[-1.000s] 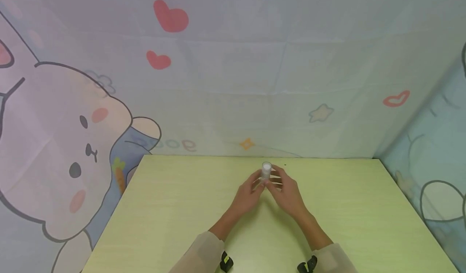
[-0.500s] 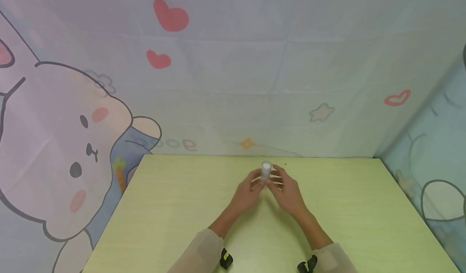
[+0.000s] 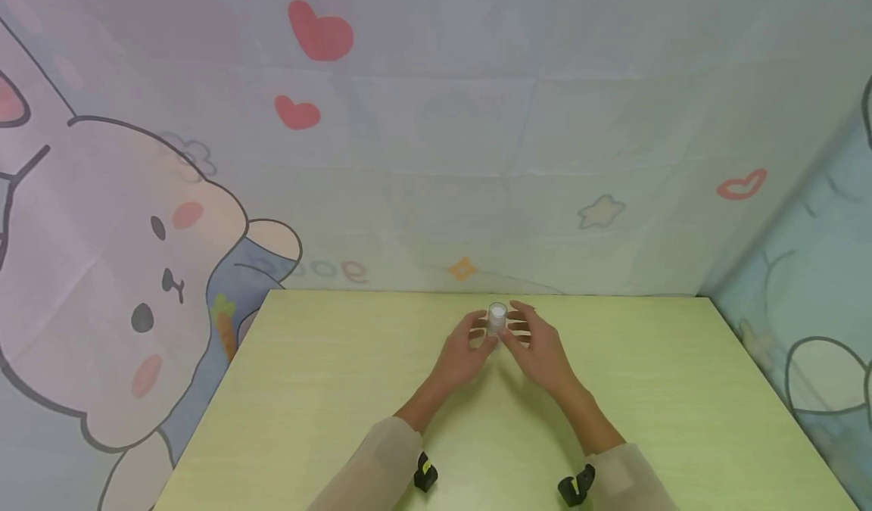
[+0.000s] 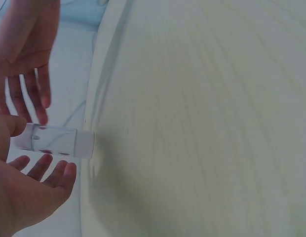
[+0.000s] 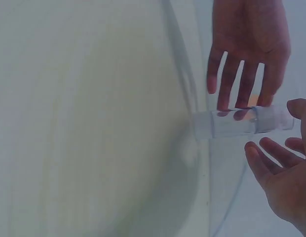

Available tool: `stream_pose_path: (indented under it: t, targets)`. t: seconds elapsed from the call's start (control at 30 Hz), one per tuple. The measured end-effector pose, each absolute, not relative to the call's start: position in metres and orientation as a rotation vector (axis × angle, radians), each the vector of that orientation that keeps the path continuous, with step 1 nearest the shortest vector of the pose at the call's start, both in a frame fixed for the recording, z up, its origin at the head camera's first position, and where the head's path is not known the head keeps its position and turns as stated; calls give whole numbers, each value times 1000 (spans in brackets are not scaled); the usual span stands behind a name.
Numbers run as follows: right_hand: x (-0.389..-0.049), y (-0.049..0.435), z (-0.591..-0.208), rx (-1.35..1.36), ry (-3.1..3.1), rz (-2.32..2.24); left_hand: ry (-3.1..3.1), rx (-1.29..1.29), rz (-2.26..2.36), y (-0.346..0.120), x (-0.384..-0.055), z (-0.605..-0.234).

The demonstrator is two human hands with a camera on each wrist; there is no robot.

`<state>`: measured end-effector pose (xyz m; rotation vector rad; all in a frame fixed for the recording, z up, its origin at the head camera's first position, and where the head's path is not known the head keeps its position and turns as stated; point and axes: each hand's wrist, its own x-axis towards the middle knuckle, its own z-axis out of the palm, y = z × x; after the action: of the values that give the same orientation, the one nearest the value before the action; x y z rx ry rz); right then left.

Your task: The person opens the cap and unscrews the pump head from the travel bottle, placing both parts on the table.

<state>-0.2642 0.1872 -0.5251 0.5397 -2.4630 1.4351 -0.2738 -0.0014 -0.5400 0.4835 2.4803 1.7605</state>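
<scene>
A small clear cylindrical bottle (image 3: 497,316) with a whitish lower end stands upright between my hands, near the middle of the table's far part. My left hand (image 3: 463,358) holds it from the left, its thumb at the upper part and its fingers curved along the side. From the right, my right hand (image 3: 542,356) holds it with thumb and fingertips, the fingers somewhat spread. In the left wrist view the bottle (image 4: 57,142) lies crosswise in the picture, fingertips right at its sides. Through the clear wall of the bottle (image 5: 232,127), left fingertips show in the right wrist view.
The pale yellow-green table (image 3: 341,375) ends just beyond the hands. Behind it hangs a printed cloth (image 3: 436,132) with hearts and a rabbit, and another cloth (image 3: 817,269) borders the right side. A black wrist strap (image 3: 576,485) sits at the right sleeve.
The hands stay in almost the same place around the bottle. The right fingers have lifted and spread slightly, and both forearms have shifted a little.
</scene>
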Motion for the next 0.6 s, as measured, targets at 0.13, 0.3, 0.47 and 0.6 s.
stream_pose_path:
  t: [0.13, 0.3, 0.47, 0.6]
  targets:
    - [-272, 183, -514, 543, -2485, 1407, 2507, 476, 1752, -2, -281, -542]
    - [-278, 179, -505, 546, -2553, 1330, 2523, 489, 1719, -1, -289, -545]
    - [-281, 176, -503, 570, -2603, 1260, 2508, 507, 1687, -1, -292, -548]
    - [-281, 176, -503, 572, -2615, 1237, 2527, 515, 1690, 0, -293, -551]
